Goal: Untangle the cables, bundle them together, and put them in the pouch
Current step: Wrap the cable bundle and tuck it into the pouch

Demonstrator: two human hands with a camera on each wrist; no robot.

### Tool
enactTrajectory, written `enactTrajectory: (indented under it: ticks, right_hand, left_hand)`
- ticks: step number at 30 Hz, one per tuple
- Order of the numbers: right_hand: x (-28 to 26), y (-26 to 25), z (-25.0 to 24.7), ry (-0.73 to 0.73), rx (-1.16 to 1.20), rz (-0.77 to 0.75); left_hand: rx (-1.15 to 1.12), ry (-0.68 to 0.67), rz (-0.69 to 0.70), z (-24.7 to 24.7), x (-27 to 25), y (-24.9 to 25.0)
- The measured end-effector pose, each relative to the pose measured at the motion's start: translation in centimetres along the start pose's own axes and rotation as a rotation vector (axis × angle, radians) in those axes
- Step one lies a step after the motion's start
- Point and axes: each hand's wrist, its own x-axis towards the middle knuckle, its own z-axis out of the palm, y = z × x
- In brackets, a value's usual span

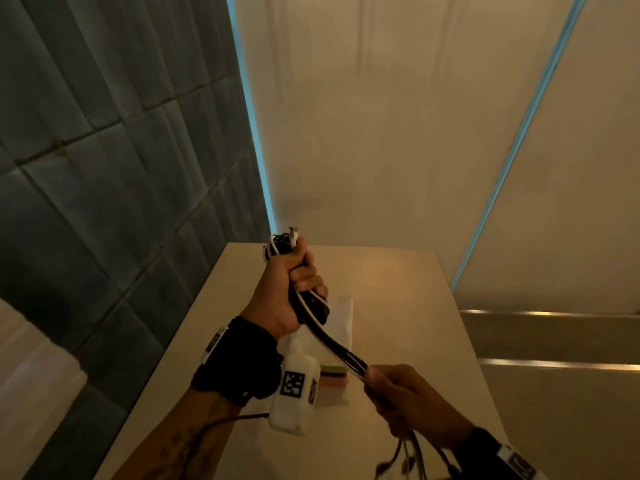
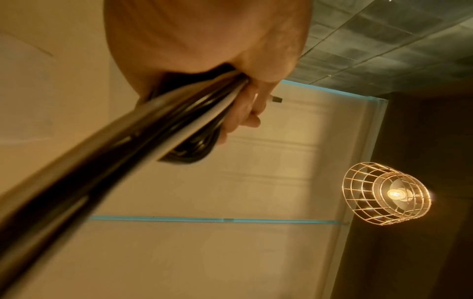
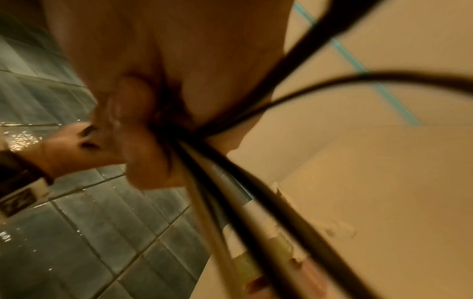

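Bunch of black and white cables [image 1: 332, 344] held taut above beige desk [image 1: 408, 289], long axis slanting from upper left down to lower right. Left hand [image 1: 287, 289] fisted round coiled upper end; right hand [image 1: 398, 393] gripped lower run, loose ends dangling below. White fabric pouch [image 1: 343, 323] lay on desk just beneath, nearer left hand.

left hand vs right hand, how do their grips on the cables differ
The left hand is raised above the table, fist upright round the coiled part of the cables, with plug ends poking out above it. The right hand sits lower and nearer the person, gripping the straight run, loose ends dangling below it. Both grip the same bundle, which stretches between them.
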Motion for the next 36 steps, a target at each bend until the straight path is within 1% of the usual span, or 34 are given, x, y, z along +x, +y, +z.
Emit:
enactTrajectory:
  ticks: [3,4,6,8,10,13,16,18,20,23,27,30,31,33,36]
  right_hand:
    - [-1.5,-0.7,-3.0,-0.060,-0.173,0.105]
    - [-2.0,-1.1,-4.1,-0.065,-0.203,0.118]
    - [-2.7,-2.7,-6.0,-0.061,-0.245,0.095]
    - [-2.8,-4.8,-7.2,-0.029,-0.349,0.026]
    - [-2.4,-7.2,-7.5,0.042,-0.491,-0.078]
    - [-1.0,-10.5,-7.1,0.144,-0.681,-0.255]
    - [0.6,-12.5,-6.4,0.188,-0.862,-0.387]
    - [1.7,-13.1,-6.1,0.204,-0.939,-0.473]
    - [2.6,-13.3,-5.8,0.190,-1.044,-0.560]
    - [3.5,-13.2,-5.6,0.190,-1.208,-0.614]
    - [4.0,-12.8,-5.4,0.211,-1.309,-0.662]
    - [4.4,-12.5,-5.3,0.212,-1.334,-0.662]
    - [4.5,-12.5,-5.4,0.218,-1.335,-0.662]
    - [4.6,-12.5,-5.6,0.239,-1.330,-0.661]
    - [4.5,-12.3,-6.0,0.260,-1.309,-0.666]
  left_hand:
    - [0.059,-0.070,-0.025,-1.4,-0.7,0.3]
    - [0.092,-0.089,-0.039,-1.9,-0.9,0.4]
    - [0.157,-0.128,-0.084,-2.7,-1.6,0.2]
    - [0.200,-0.167,-0.152,-3.0,-2.3,-0.7]
    - [0.247,-0.200,-0.213,-2.7,-2.7,-1.8]
    - [0.322,-0.248,-0.273,-1.8,-2.9,-3.3]
    - [0.364,-0.264,-0.313,-1.1,-2.9,-4.3]
    - [0.424,-0.286,-0.328,-0.9,-3.0,-4.7]
    - [0.568,-0.330,-0.315,-0.8,-3.2,-4.8]
    - [0.685,-0.357,-0.287,-1.0,-3.2,-4.7]
    - [0.651,-0.327,-0.259,-1.4,-2.9,-5.2]
    - [0.673,-0.298,-0.181,-1.2,-3.0,-5.3]
    - [0.646,-0.313,-0.170,-1.2,-2.9,-5.4]
    - [0.500,-0.365,-0.195,-1.1,-2.9,-5.8]
    - [0.331,-0.406,-0.301,-0.9,-2.9,-6.5]
